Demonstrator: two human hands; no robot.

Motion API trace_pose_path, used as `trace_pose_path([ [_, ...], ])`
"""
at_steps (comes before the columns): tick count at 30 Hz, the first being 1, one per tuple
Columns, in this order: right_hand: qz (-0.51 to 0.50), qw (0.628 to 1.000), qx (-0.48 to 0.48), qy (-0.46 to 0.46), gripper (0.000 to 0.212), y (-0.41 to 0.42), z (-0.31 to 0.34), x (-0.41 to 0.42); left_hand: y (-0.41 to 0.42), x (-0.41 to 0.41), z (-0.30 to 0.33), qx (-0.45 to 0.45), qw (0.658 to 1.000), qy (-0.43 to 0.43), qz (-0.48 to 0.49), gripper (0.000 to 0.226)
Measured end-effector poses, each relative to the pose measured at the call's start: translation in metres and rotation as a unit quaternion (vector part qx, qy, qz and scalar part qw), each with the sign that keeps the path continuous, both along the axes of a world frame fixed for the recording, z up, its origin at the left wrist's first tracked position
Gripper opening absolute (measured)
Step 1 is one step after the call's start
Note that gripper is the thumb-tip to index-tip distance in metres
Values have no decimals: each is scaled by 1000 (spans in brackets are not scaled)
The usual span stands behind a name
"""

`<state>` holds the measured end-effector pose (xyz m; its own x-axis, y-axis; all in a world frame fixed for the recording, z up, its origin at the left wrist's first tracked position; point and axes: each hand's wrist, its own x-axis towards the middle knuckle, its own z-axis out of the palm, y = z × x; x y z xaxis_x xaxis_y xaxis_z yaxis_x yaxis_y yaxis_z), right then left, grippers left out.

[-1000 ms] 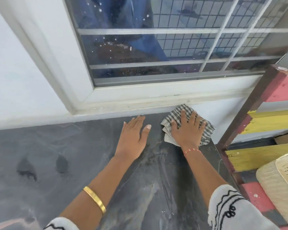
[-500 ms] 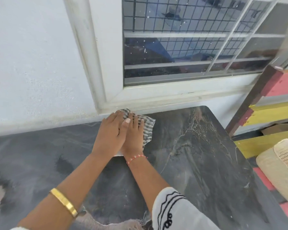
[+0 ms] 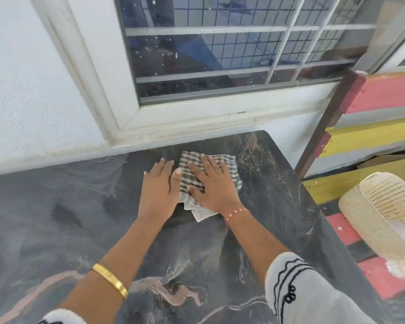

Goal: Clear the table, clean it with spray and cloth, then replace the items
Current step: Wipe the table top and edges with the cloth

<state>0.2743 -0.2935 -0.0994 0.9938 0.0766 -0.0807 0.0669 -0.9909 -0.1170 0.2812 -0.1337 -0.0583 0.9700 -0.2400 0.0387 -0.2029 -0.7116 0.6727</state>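
The cloth [image 3: 209, 178] lies on the table [image 3: 274, 206] near its far right corner; the right hand [image 3: 212, 183] rests flat on the cloth; the left hand [image 3: 158, 188] lies flat on the table just left of it, thumb touching the cloth; the window [image 3: 220, 50] stands behind the table; a slatted rack [image 3: 369, 127] stands to the right, with a woven basket [image 3: 384, 213] before it.

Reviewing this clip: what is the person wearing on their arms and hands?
Both hands are bare, no gloves. The left wrist carries a plain gold bangle; the right wrist has a thin red beaded thread bracelet. Both forearms are uncovered up to white sleeves trimmed with wavy black lines and small black loops; only a corner of the left sleeve shows.
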Motion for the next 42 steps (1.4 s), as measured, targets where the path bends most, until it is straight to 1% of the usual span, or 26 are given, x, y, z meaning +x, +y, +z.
trace_pose_path([
  [2, -24, 1000, -4, 3, 82, -27, -1, -8, -16, -15, -6, 15, 1000, 15, -17, 63],
  [4, -51, 999, -4, 1, 83, -47, -3, -19, -31, -26, -15, 32, 999, 23, -33, 57],
  [6, -85, 996, 4, -4, 79, -61, -2, -30, -46, -35, -20, 42, 998, 30, -46, 50],
  [9, -154, 988, 7, -7, 65, -72, -6, -53, -63, -53, -22, 50, 996, 32, -66, 49],
  [16, -308, 951, 3, -14, 65, -43, -5, -97, -53, -61, -14, 62, 994, 19, -86, 50],
  [20, -366, 930, -11, -6, 72, 6, -7, -113, -23, -48, -11, 61, 994, 17, -89, 50],
  [24, -380, 925, 1, -22, 73, 68, -10, -110, 16, -37, -10, 67, 993, 20, -92, 50],
  [31, -387, 922, 7, -25, 75, 156, -6, -60, 115, -8, -12, 77, 993, 10, -90, 52],
  [34, -367, 930, 2, -18, 70, 180, -4, -28, 150, 10, -12, 94, 991, -4, -95, 60],
  [38, -342, 939, -8, -18, 69, 200, -5, 23, 187, 32, -16, 100, 991, -11, -91, 56],
  [42, -331, 943, -17, -20, 68, 210, -3, 67, 212, 42, -15, 81, 992, -12, -91, 54],
])
